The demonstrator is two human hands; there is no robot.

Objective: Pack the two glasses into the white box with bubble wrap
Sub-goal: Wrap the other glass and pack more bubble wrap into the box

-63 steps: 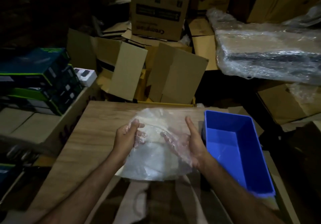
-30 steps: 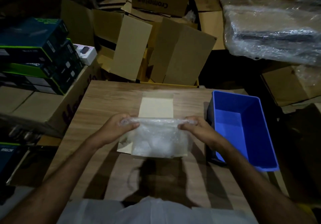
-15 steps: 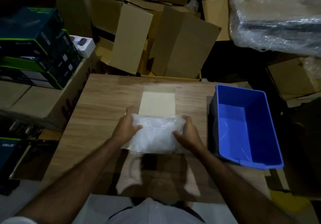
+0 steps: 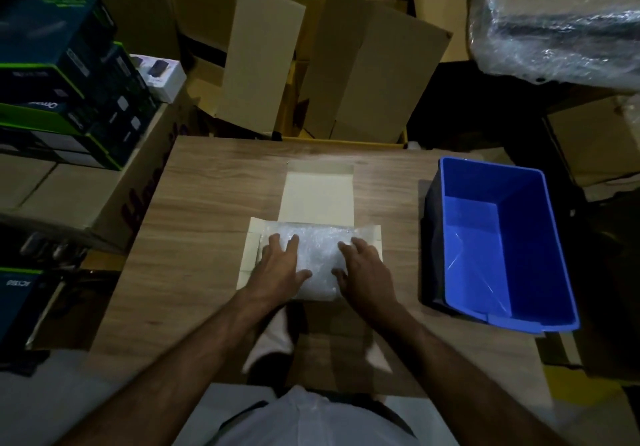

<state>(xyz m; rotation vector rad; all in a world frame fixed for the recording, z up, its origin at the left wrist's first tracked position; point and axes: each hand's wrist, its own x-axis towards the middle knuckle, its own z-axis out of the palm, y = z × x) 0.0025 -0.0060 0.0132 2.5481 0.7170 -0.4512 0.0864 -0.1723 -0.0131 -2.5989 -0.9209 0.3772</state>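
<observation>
Both hands flat on the bubble wrap (image 4: 317,258), centre of frame, slightly below middle. Left hand (image 4: 278,265) sits palm down on the wrap's left side, fingers straight and spread, pointing toward the top of the frame, thumb out to the right; it grips nothing, just presses. Right hand (image 4: 363,267) mirrors it on the wrap's right side, palm down, fingers extended and slightly splayed, thumb pointing left toward the other hand; also released, pressing only. Both forearms come up from the lower edge of the frame and converge on the bundle. The wrap fills the white box (image 4: 251,258), which lies open on the wooden table (image 4: 207,203); box side flaps show left and right of the hands, and the lid flap (image 4: 317,196) lies flat just above the bundle. Glasses not visible, can't tell whether they are under the wrap. Blue bin (image 4: 512,237) stands at centre right, apart from the box. Cardboard boxes (image 4: 346,64) are piled across the top of the frame.
</observation>
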